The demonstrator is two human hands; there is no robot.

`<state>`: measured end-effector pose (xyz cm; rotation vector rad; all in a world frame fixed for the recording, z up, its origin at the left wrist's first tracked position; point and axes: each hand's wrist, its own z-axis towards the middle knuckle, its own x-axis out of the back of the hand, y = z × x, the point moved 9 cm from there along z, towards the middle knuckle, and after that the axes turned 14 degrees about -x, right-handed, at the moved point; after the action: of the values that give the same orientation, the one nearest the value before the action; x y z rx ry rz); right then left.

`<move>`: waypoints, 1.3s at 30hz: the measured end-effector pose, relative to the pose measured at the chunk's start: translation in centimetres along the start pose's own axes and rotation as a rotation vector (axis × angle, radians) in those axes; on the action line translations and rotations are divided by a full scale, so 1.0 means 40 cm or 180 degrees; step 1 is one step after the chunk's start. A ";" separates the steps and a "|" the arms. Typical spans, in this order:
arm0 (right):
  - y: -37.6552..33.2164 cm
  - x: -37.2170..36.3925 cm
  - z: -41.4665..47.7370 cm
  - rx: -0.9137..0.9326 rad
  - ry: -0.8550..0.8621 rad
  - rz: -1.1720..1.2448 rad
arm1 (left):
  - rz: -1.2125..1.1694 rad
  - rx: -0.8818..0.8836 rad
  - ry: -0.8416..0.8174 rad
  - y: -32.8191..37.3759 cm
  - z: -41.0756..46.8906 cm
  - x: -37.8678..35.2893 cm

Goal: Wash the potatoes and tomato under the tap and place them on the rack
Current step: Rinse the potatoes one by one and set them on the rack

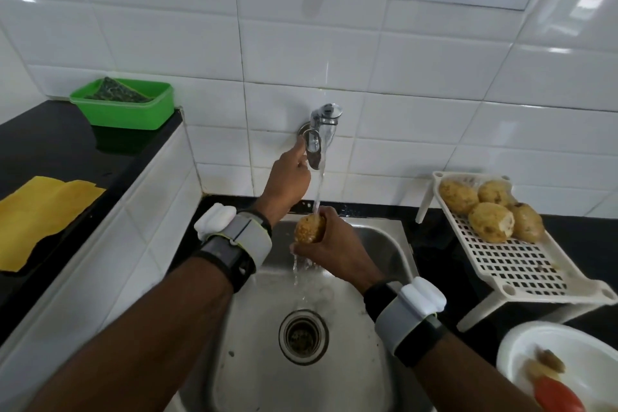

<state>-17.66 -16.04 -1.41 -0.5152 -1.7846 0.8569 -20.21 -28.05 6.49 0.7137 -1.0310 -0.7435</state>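
Water runs from the chrome tap (322, 124) on the tiled wall. My right hand (334, 247) grips a brown potato (309, 228) in the stream, over the steel sink (384, 244). My left hand (289, 177) reaches up and holds the tap's lever with thumb and fingers. Several washed potatoes (491, 211) lie at the far end of the white plastic rack (521, 264) on the right counter. A red tomato (558, 396) and a brown piece lie in a white bowl (525, 344) at the bottom right.
A green plastic box (127, 109) with a scrub pad stands on the black counter at the back left. A yellow cloth (40, 214) lies on that counter nearer me. The sink drain (303, 336) is below the stream.
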 end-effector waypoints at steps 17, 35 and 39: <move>-0.018 0.032 -0.019 0.0358 0.0221 -0.0131 | -0.0628 0.0865 -0.0960 -0.121 -0.164 -0.091; -0.014 0.021 -0.082 0.0525 0.0026 -0.0138 | -0.0048 0.0509 -0.0855 -0.090 -0.211 -0.083; 0.025 0.037 -0.081 0.0385 0.0019 -0.0366 | -0.0497 0.0645 -0.0787 -0.091 -0.221 -0.124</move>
<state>-15.25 -13.39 -0.60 -0.3332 -1.7273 0.8759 -14.38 -24.56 -1.89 0.9000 -1.2989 -0.8861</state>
